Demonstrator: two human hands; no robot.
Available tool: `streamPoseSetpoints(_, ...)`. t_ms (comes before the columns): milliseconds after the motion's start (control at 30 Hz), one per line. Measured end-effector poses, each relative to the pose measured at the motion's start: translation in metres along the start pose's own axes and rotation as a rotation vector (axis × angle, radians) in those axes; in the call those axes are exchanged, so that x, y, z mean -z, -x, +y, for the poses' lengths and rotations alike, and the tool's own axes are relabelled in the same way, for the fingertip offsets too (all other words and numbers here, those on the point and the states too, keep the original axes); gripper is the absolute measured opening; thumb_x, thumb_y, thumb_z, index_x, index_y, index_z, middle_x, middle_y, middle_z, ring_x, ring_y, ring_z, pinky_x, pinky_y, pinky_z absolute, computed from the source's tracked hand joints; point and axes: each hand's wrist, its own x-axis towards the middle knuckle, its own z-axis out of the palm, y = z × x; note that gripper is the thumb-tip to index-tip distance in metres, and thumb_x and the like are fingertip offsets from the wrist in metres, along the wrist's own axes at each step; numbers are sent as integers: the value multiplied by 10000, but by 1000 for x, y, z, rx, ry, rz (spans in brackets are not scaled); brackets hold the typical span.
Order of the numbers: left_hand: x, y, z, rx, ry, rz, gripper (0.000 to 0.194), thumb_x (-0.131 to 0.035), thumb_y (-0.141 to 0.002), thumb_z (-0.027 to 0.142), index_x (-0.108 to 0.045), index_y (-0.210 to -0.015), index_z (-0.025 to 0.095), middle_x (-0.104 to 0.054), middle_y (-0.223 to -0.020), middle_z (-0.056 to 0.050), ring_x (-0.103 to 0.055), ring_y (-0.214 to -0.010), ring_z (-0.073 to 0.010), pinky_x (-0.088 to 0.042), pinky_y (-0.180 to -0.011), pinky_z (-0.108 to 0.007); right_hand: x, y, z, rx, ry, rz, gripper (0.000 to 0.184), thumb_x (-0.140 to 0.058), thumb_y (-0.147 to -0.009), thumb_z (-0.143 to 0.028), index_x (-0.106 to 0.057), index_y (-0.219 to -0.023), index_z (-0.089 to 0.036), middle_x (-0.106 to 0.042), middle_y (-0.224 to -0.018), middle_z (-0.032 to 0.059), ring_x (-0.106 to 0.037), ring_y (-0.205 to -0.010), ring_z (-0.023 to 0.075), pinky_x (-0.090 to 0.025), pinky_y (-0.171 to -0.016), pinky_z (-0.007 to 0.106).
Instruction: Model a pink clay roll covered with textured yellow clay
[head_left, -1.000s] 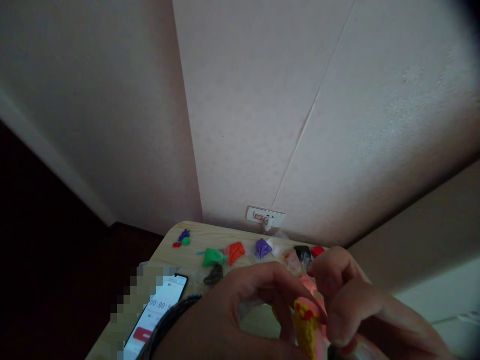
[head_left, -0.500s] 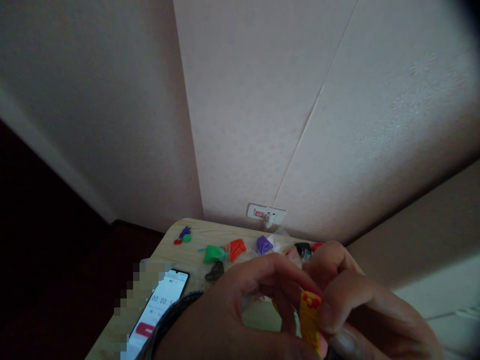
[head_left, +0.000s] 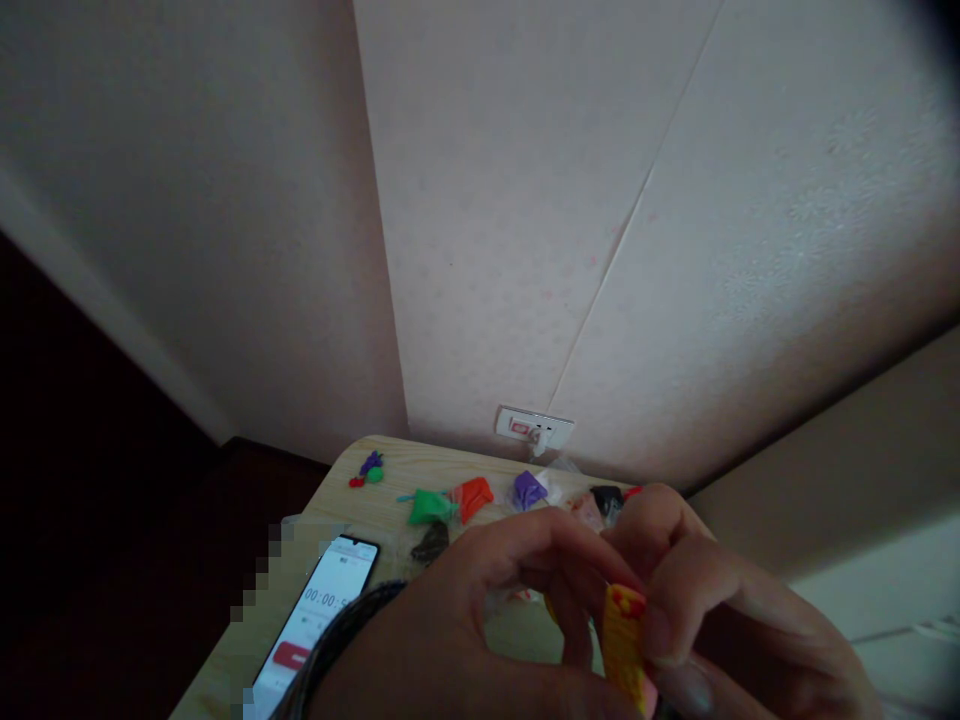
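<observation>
Between my two hands, low in the head view, is a small yellow piece of modelling clay (head_left: 623, 640) with red bits on its top end and a pink patch at its lower edge. My left hand (head_left: 480, 630) curves around its left side, index finger and thumb bent towards it. On the other side, my right hand (head_left: 720, 610) pinches the piece between thumb and fingers. Parts of the fingertips and the underside of the clay are hidden. A dark woven band (head_left: 337, 630) circles my left wrist.
Packets of clay lie along the table's back: green (head_left: 431, 506), orange (head_left: 472, 497), purple (head_left: 529, 489) and black (head_left: 606, 499). Small shaped clay pieces (head_left: 370, 470) sit at the far left corner. A phone (head_left: 315, 620) showing a timer lies left. Behind is a wall socket (head_left: 534, 427).
The yellow clay piece has shifted very slightly right in both hands. The hands otherwise keep almost the same pose, and the view has moved a little.
</observation>
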Motion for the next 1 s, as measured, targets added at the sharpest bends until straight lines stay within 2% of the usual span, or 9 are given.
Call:
streamPoseSetpoints(200,0,-1,0,-7,-14,-19,318,-765,-654,-22,-651,-851,199,-592,-737,94,-505,-675,-64,-431,-742,-198,1,1,1,-31,-34,-27,139,-580,-914,-329,-652,-1017,-387,-527,-874,-3,-559,-723,167,-495,-554,269)
streamPoseSetpoints(367,-1,1,1,17,-10,5,314,-805,-638,9,-660,-845,196,-617,-745,86,-538,-717,-78,-439,-753,-199,5,3,2,-64,-23,13,108,-606,-889,-323,-643,-982,-365,-562,-889,10,-605,-741,186,-527,-554,281)
streamPoseSetpoints(533,-1,0,0,6,-21,2,299,-817,-645,65,-666,-867,196,-620,-758,76,-542,-716,-86,-431,-732,-204,1,0,0,-32,-7,83,109,-689,-821,-328,-650,-923,-328,-621,-819,5,-618,-627,171,-517,-528,279)
streamPoseSetpoints(633,-1,1,1,2,-58,9,303,-797,-651,44,-664,-875,198,-615,-771,71,-544,-726,-92,-434,-743,-212,-1,-2,-4,-32,3,101,112,-713,-797,-341,-656,-893,-330,-629,-775,2,-629,-621,179,-521,-539,287)
streamPoseSetpoints(867,-1,-1,2,-29,-86,-8,289,-752,-675,42,-640,-893,195,-584,-769,61,-517,-706,-95,-434,-730,-214,2,-5,-3,-13,27,61,109,-711,-792,-340,-675,-894,-332,-638,-760,9,-631,-606,193,-505,-512,300)
streamPoseSetpoints(1000,-1,-1,-2,-76,-75,-14,257,-763,-694,119,-633,-897,210,-607,-769,54,-503,-674,-99,-425,-708,-222,4,-6,6,49,-17,49,108,-682,-817,-359,-673,-910,-306,-636,-742,16,-613,-563,184,-481,-464,280)
